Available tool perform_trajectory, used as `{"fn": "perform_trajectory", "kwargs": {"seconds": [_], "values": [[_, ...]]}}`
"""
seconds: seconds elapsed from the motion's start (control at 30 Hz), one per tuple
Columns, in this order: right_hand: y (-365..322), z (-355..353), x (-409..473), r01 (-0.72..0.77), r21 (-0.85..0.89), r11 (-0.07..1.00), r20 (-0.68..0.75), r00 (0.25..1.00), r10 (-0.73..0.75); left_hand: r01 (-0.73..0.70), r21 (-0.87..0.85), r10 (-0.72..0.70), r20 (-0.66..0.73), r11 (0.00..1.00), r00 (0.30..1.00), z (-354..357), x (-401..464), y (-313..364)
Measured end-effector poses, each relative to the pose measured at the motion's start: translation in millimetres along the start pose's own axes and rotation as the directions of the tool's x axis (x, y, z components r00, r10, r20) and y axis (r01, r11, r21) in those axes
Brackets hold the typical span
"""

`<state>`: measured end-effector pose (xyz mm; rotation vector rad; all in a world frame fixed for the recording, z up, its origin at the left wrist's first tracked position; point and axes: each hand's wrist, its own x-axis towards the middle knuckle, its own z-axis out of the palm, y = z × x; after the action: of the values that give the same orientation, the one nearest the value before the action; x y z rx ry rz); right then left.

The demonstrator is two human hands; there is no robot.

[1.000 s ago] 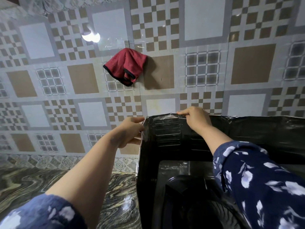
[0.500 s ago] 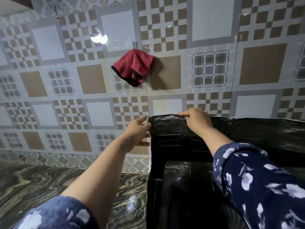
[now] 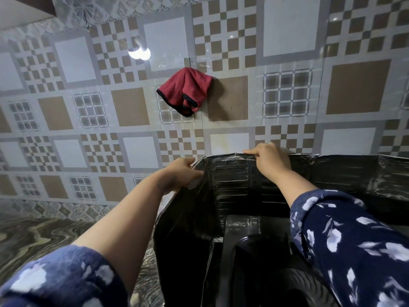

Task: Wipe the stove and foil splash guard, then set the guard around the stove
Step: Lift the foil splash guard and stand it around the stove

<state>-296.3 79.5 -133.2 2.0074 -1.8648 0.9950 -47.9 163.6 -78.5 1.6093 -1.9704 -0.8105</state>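
Note:
The dark, shiny foil splash guard point(image 3: 230, 191) stands upright against the tiled wall, folded round the back and left side of the black stove point(image 3: 250, 235). My left hand point(image 3: 183, 173) grips the guard's left corner fold from outside, thumb and fingers around the edge. My right hand point(image 3: 270, 160) pinches the top edge of the back panel, fingers curled over the rim. My right sleeve hides much of the stove's right part.
A red cloth with black trim point(image 3: 186, 91) hangs on the patterned tile wall above the guard. A marbled dark countertop point(image 3: 44, 235) stretches to the left of the stove. A light glare point(image 3: 139, 53) shows on the tiles.
Both hands keep their hold on the guard's top edge. The guard's left corner sits slightly further right in view as the camera turned; the left hand's fingers closed more on the fold.

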Motion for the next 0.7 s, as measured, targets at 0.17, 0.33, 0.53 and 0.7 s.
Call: {"fn": "perform_trajectory", "kwargs": {"seconds": [0.17,0.33,0.53,0.7], "values": [[5,-5,-1,-0.021,-0.006,1.0,0.033,0.999,0.021,-0.004,-0.007,0.004,-0.006,1.0,1.0,2,3,4],[18,-20,6,-0.053,-0.033,0.998,0.011,0.999,0.053,-0.023,-0.089,0.024,0.003,0.996,1.0,11,10,10],[27,-22,-4,-0.112,-0.05,0.992,0.027,0.993,0.114,-0.016,-0.218,0.02,0.013,0.976,1.0,34,13,19],[29,-16,-8,-0.086,-0.029,0.996,-0.01,0.996,0.085,-0.037,-0.282,0.022,-0.056,0.959,0.998,40,16,11]]}}
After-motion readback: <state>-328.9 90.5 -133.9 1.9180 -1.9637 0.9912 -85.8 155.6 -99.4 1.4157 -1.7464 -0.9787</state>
